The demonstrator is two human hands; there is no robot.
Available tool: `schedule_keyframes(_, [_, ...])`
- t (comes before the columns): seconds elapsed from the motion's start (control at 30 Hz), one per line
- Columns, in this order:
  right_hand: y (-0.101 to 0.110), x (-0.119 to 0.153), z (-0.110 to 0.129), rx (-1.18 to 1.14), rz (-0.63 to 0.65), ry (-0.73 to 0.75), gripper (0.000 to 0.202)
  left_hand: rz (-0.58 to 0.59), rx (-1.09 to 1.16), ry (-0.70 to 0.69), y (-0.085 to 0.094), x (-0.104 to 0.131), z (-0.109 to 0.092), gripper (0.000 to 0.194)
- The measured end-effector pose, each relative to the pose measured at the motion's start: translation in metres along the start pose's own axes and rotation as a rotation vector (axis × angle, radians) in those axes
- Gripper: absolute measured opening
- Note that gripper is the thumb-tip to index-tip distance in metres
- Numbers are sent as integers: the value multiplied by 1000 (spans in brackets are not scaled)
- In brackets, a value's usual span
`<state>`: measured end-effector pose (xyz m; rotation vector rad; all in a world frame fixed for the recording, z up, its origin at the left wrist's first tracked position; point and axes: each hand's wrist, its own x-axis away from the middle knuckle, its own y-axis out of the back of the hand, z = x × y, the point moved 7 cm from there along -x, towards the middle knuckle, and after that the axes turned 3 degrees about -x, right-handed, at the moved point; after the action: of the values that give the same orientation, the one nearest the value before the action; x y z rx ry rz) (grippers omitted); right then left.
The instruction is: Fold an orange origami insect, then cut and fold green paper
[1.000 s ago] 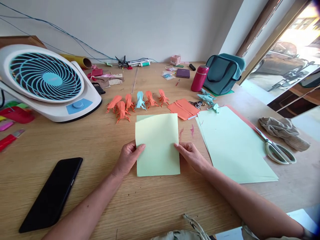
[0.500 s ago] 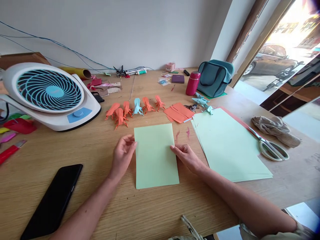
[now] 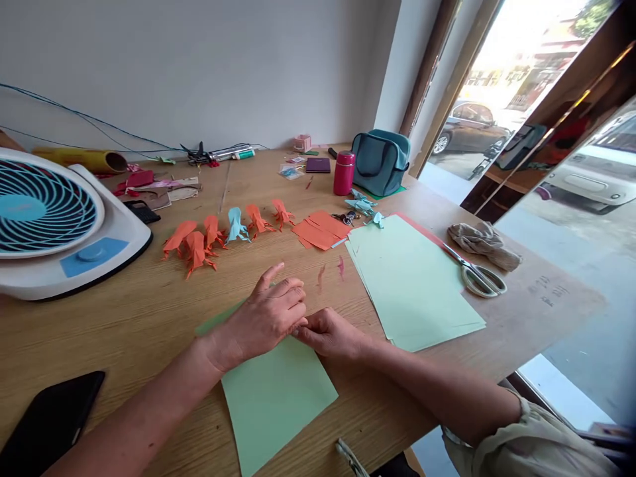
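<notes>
A pale green sheet (image 3: 278,397) lies turned at an angle on the wooden table, partly covered by both hands. Across its upper part reaches my left hand (image 3: 272,311), index finger raised and the other fingers curled down at the sheet's right edge. My right hand (image 3: 330,333) pinches that same edge, its thumb and fingertips meeting those of my left hand. The fingertips hide the part of the paper between them. To the right lies a stack of larger green sheets (image 3: 417,285).
Folded orange figures (image 3: 195,248) and a light blue one (image 3: 237,225) stand behind the hands. Orange paper pieces (image 3: 322,230), scissors (image 3: 477,275), a cloth (image 3: 484,245), a pink bottle (image 3: 344,173) and a teal bag (image 3: 381,162) lie beyond. A fan (image 3: 94,252) and a phone (image 3: 52,421) are left.
The green sheet has been turned and shifted nearer. My left hand has moved from its left edge across to my right hand. The camera view has swung right.
</notes>
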<state>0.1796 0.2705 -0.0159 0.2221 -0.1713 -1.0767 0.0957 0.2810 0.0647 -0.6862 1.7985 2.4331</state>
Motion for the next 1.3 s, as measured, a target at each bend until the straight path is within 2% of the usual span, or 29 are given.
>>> schedule_keyframes(0.2, [2, 0, 6, 24, 33, 12, 48, 14, 64, 6, -1, 14, 20, 19])
schedule_keyframes(0.33, [-1, 0, 9, 106, 143, 0, 46, 12, 109, 56, -2, 35, 45, 16])
schedule_keyframes(0.5, [-9, 10, 11, 94, 280, -67, 39, 42, 23, 105, 3, 62, 67, 23])
schedule_keyframes(0.63, [-14, 37, 10, 112, 342, -171, 34, 64, 45, 118, -4, 72, 66, 23])
schedule_keyframes(0.77, [-12, 77, 14, 209, 311, -207, 36, 55, 125, 118, -27, 70, 53, 25])
schedule_keyframes(0.9, [3, 120, 12, 219, 292, -261, 29, 30, 180, 112, -46, 62, 45, 27])
schedule_keyframes(0.97, [32, 134, 5, 190, 192, -277, 23, 26, 186, 108, -49, 59, 46, 29])
schedule_keyframes(1.0, [57, 140, 0, 216, 85, -271, 24, 27, 186, 110, -50, 57, 48, 31])
schedule_keyframes(1.03, [91, 146, -4, 300, -88, -258, 26, 30, 185, 116, -50, 56, 50, 32])
schedule_keyframes(1.1, [171, 166, -8, 646, -567, -248, 26, 30, 188, 145, -50, 56, 56, 35])
schedule_keyframes(1.13, [204, 177, -13, 733, -722, -272, 27, 28, 195, 172, -49, 56, 59, 35])
schedule_keyframes(1.2, [256, 196, -28, 832, -895, -317, 26, 29, 257, 250, -50, 58, 64, 36])
schedule_keyframes(1.3, [302, 217, -54, 898, -979, -386, 14, 55, 468, 421, -54, 63, 68, 37])
